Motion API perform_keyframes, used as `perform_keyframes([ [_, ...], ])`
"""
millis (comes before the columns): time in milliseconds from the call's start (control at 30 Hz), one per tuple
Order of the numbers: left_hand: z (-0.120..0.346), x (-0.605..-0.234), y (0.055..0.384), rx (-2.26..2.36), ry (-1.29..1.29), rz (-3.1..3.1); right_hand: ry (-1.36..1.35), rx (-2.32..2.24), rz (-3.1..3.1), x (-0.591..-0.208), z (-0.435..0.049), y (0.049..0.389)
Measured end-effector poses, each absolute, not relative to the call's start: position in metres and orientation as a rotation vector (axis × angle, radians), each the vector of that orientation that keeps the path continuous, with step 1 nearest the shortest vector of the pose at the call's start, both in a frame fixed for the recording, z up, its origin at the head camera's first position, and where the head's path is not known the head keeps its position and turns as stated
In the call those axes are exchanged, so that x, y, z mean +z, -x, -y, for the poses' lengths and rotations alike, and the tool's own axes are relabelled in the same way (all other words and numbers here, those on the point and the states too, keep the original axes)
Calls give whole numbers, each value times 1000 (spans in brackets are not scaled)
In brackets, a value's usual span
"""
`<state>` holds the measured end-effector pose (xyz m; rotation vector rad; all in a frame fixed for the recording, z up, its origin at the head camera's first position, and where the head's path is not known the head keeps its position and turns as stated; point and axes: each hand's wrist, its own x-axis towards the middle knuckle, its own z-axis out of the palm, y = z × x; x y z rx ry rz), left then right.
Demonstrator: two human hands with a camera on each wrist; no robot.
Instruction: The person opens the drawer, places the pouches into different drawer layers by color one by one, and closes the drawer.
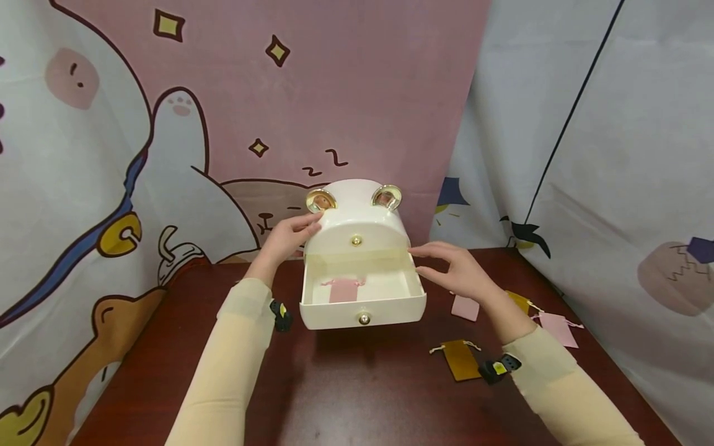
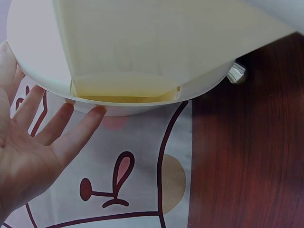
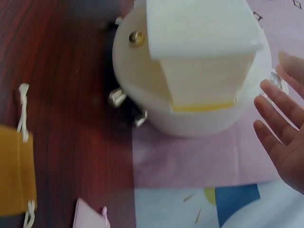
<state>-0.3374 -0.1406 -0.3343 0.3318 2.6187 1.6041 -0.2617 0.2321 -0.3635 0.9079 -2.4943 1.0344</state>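
Note:
A white storage box (image 1: 355, 210) with gold ears stands at the back of the table. Its lower drawer (image 1: 362, 314) is pulled out, and a pink drawstring pouch (image 1: 343, 290) lies inside. The upper front, with a gold knob (image 1: 356, 240), is closed. My left hand (image 1: 286, 238) touches the box's left side below the ear, fingers extended; in the left wrist view its fingertips (image 2: 98, 110) meet the white rim. On the other side, my right hand (image 1: 458, 271) is beside the box with fingers spread and nothing held. Whether it touches the box I cannot tell.
Right of the box, a mustard pouch (image 1: 460, 360) lies near my right wrist. Beyond it are a pink pouch (image 1: 465, 308), another mustard pouch (image 1: 519, 301) and another pink pouch (image 1: 558, 328). A printed cloth (image 1: 346, 80) hangs behind the dark red table (image 1: 357, 396).

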Motion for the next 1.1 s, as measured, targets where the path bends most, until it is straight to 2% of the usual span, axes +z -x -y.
perform_keyframes([
  [367,141,-334,339,1591,-336,-2637,-717,1035,2648,-380,-271,259],
  [833,140,-334,338,1591,-327,-2628,-494,1015,2788,-426,-315,270],
  [1100,140,-333,337,1600,-329,-2623,-481,980,2861,-443,-333,275],
])
